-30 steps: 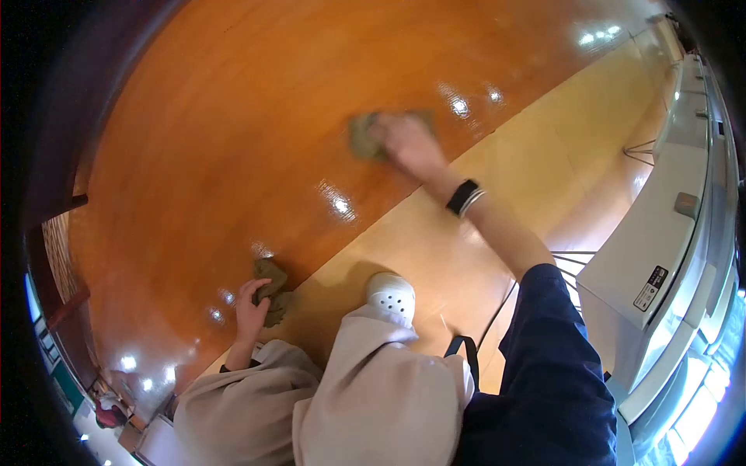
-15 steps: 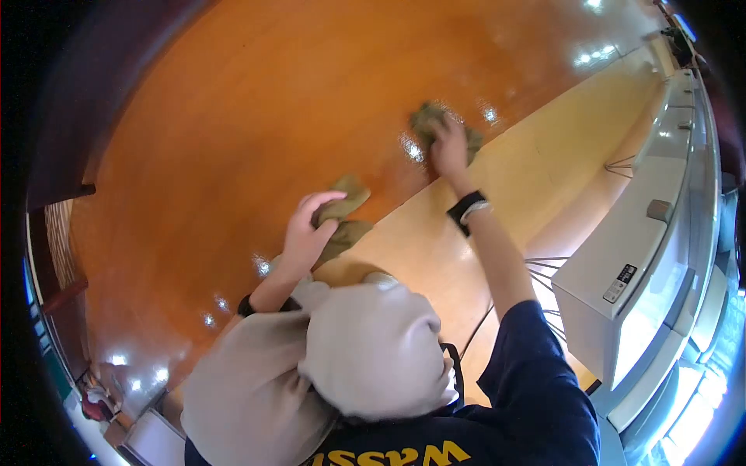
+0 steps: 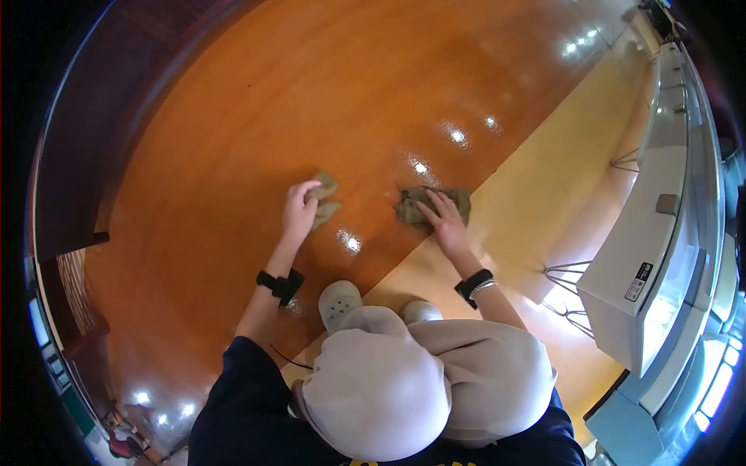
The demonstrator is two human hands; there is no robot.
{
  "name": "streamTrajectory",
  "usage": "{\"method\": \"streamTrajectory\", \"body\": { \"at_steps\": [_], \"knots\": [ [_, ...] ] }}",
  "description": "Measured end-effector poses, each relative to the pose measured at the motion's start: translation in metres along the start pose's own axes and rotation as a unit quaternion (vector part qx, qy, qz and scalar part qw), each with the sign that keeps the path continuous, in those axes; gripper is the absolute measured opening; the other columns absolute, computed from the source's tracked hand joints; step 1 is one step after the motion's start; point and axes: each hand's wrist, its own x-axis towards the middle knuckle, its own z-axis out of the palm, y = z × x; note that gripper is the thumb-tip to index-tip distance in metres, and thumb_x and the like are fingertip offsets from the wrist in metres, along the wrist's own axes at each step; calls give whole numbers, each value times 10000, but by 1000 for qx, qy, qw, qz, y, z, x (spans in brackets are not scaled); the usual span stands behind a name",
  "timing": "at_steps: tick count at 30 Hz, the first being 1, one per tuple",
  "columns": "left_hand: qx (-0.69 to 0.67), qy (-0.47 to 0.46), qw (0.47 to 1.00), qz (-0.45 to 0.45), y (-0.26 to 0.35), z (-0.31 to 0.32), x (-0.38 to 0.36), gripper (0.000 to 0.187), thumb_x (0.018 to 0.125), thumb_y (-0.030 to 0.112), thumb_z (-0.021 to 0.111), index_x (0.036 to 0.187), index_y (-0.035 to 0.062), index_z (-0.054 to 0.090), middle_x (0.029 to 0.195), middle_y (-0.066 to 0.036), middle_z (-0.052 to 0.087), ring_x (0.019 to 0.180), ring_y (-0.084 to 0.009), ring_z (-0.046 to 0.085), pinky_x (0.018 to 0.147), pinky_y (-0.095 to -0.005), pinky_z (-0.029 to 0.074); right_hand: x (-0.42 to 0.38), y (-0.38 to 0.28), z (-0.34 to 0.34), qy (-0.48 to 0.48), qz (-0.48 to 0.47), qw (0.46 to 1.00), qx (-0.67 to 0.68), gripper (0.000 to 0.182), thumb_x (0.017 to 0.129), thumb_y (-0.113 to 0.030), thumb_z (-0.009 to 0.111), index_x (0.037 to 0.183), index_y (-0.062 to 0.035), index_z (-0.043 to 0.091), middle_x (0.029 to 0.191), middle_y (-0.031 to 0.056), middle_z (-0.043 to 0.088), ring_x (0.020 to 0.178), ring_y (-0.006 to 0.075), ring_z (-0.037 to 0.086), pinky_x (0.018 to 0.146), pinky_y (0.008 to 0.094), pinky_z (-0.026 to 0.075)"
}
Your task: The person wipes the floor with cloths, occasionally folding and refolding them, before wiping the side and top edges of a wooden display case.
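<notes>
A glossy orange-brown floor (image 3: 233,147) is seen from above, bordered on the right by a matt yellow floor strip (image 3: 536,175). A row of white box-shaped units (image 3: 622,256) is ranged along the right side; dark brown wooden furniture (image 3: 78,163) is seen at the left. At the bottom, two bent knees in beige fabric trousers (image 3: 373,396) are shown, with a pale perforated clog (image 3: 339,304) set before them. Both hands are stretched forward over the orange-brown floor. By the left hand (image 3: 298,211), a folded olive-green fabric cloth (image 3: 325,185) is grasped between thumb and fingers. Under the spread fingers of the right hand (image 3: 444,221), a flatter, rumpled olive-green fabric cloth (image 3: 412,208) is laid near the yellow strip.

The flatter cloth could be bunched or left behind if pressed unevenly, since it seems not to be clasped; balance could be lost if a shoe were to slip on the shiny surface.

Both palms are hidden, the left fingertips are slightly blurred, the shirt lettering is cut off below, and the lower-left clutter cannot be made out.
</notes>
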Motion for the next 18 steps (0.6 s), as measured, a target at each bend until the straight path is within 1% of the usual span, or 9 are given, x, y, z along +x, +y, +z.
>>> {"method": "streamTrajectory", "body": {
  "at_steps": [4, 5, 6, 7, 9, 10, 14, 16, 18],
  "knots": [
    [78, 53, 995, -7, -5, -7, 41, 327, 798, 69, 510, 1121, 107, 552, 1152, -149, 498, 1044, -317, 498, 886, -374, 419, -19, 34, -11, 23, 80, 996, -11, 504, 776, 17, 425, 1251, -141, 494, 1362, 116, 379, 1252, 319, 354, 1050, 399, 301],
    [110, 76, 991, -10, -4, -6, 46, 354, 807, 79, 515, 1158, 118, 526, 1185, -155, 474, 1049, -333, 493, 890, -389, 421, -20, 47, -10, 47, 102, 993, -30, 554, 737, 58, 444, 1258, -128, 485, 1361, 130, 376, 1252, 325, 353, 1051, 399, 300],
    [158, 56, 986, -22, 1, 0, 47, 394, 819, 88, 522, 1209, 126, 476, 1220, -167, 440, 1047, -359, 489, 885, -419, 426, -22, 57, -13, 71, 122, 989, -48, 606, 698, 99, 462, 1265, -116, 475, 1361, 144, 374, 1252, 332, 353, 1051, 399, 299],
    [202, 10, 979, 31, -5, 6, 46, 404, 811, 71, 533, 1207, 125, 470, 1227, -171, 430, 1059, -369, 474, 872, -426, 444, -22, 64, -19, 74, 126, 988, -50, 606, 698, 99, 462, 1265, -116, 475, 1361, 144, 374, 1252, 332, 353, 1051, 399, 299],
    [288, -19, 957, 29, 1, 22, 34, 431, 790, 55, 558, 1203, 132, 462, 1262, -168, 390, 1093, -372, 441, 846, -428, 469, -21, 72, -29, 76, 208, 974, -39, 646, 691, 108, 478, 1299, -105, 427, 1374, 174, 342, 1267, 340, 327, 1057, 401, 285],
    [291, -18, 956, 33, 6, 22, 28, 431, 790, 55, 558, 1203, 132, 462, 1262, -168, 390, 1093, -372, 441, 846, -428, 469, -21, 76, -27, 71, 230, 970, -38, 658, 705, 93, 516, 1319, -102, 384, 1401, 170, 297, 1274, 346, 304, 1056, 394, 294],
    [255, -105, 960, 54, 5, 15, 19, 506, 752, 20, 576, 1220, 143, 424, 1305, -153, 331, 1113, -380, 410, 835, -426, 479, -12, 77, -18, 78, 275, 956, -66, 635, 704, 89, 514, 1302, -97, 408, 1388, 193, 304, 1254, 369, 318, 1050, 404, 298],
    [256, -126, 956, 73, 6, 15, 15, 506, 750, 13, 571, 1216, 143, 425, 1301, -154, 334, 1107, -384, 413, 839, -427, 475, -19, 83, -24, 69, 234, 970, 1, 623, 691, 69, 543, 1283, -92, 435, 1374, 213, 316, 1237, 381, 335, 1040, 424, 305],
    [219, -135, 964, 63, 3, 12, 17, 524, 735, -12, 567, 1213, 143, 421, 1298, -178, 314, 1128, -414, 389, 887, -451, 437, -19, 89, -24, 56, 251, 966, -11, 622, 683, 63, 555, 1276, -88, 445, 1372, 215, 321, 1232, 379, 342, 1035, 430, 309]
  ]
}}
